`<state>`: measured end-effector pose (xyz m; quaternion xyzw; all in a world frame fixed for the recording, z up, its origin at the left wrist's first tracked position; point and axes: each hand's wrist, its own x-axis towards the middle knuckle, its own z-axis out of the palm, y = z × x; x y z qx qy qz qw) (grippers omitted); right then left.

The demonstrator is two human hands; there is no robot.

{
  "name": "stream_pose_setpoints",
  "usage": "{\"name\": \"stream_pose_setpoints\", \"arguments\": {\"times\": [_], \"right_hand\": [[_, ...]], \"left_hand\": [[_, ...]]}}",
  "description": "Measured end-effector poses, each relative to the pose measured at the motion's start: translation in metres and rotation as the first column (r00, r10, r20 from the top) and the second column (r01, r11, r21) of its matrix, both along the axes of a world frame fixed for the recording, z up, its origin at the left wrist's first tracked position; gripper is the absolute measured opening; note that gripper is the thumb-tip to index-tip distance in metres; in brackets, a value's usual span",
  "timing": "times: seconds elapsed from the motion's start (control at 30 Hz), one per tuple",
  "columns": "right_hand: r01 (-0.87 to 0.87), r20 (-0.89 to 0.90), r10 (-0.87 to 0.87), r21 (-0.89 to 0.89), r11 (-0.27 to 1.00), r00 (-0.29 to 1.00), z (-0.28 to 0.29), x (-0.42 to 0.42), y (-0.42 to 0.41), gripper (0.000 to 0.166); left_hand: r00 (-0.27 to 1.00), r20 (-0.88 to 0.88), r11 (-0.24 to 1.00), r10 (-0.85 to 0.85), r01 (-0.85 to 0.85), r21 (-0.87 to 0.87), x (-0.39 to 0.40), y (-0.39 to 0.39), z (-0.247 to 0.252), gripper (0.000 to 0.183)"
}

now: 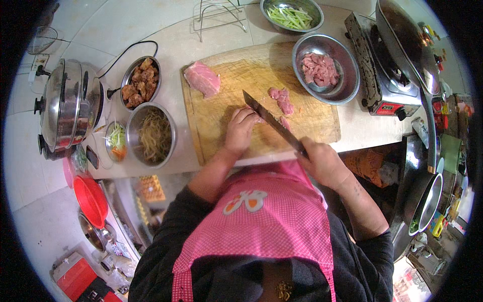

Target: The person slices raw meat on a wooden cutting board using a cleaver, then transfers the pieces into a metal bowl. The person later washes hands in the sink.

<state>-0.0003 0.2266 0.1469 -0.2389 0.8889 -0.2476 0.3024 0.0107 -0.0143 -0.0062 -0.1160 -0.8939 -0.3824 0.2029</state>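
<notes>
My right hand (320, 160) grips the handle of a kitchen knife (271, 122), whose dark blade slants up and left over the wooden cutting board (215, 128). Curled fingers of my left hand (240, 126) press down on a piece of raw meat (259, 119) beside the blade; most of that piece is hidden by the hand and knife. Cut slices of raw meat (282, 100) lie just right of the blade. A larger chunk of raw meat (203, 79) rests at the board's far left corner. Sliced meat (320, 70) fills part of a steel bowl (353, 85) on the board's right.
Behind the board stand a bowl of green strips (290, 18) and a wire rack (217, 17). Leftward are a bowl of browned chunks (142, 83), a bowl of noodle-like strands (154, 136), shredded vegetables (117, 139) and an electric pot (68, 105). A portable gas stove (392, 100) bounds the right.
</notes>
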Motion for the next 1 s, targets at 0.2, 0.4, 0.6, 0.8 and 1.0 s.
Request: {"name": "stream_pose_setpoints", "arguments": {"times": [0.2, 0.4, 0.6, 0.8, 1.0], "right_hand": [[-0.004, -0.032, 0.003, -0.028, 1.000, 0.999, -0.011, -0.004, -0.015, 0.024], [0.045, 0.054, -0.046, 0.017, 0.999, 0.997, -0.002, 0.003, -0.017, 0.025], [0.000, -0.080, -0.001, -0.005, 1.000, 0.997, -0.033, -0.013, -0.043, 0.038], [0.057, -0.061, -0.066, -0.150, 0.987, 0.996, -0.037, -0.008, -0.033, 0.033], [0.111, -0.084, -0.130, -0.207, 0.972, 0.988, -0.051, -0.018, -0.035, 0.030]], "left_hand": [[0.999, 0.042, 1.000, 0.014, -0.013, -0.022, 0.002, -0.001, 0.002, 0.012], [0.999, 0.038, 1.000, 0.019, -0.019, 0.004, 0.002, 0.000, 0.005, 0.015], [0.999, 0.036, 1.000, -0.018, 0.018, -0.008, 0.002, -0.006, -0.003, 0.012], [1.000, 0.015, 1.000, 0.017, -0.018, 0.014, 0.004, 0.000, 0.003, 0.020], [0.997, 0.069, 0.998, -0.028, 0.024, 0.058, 0.008, -0.002, 0.010, 0.018]]}}
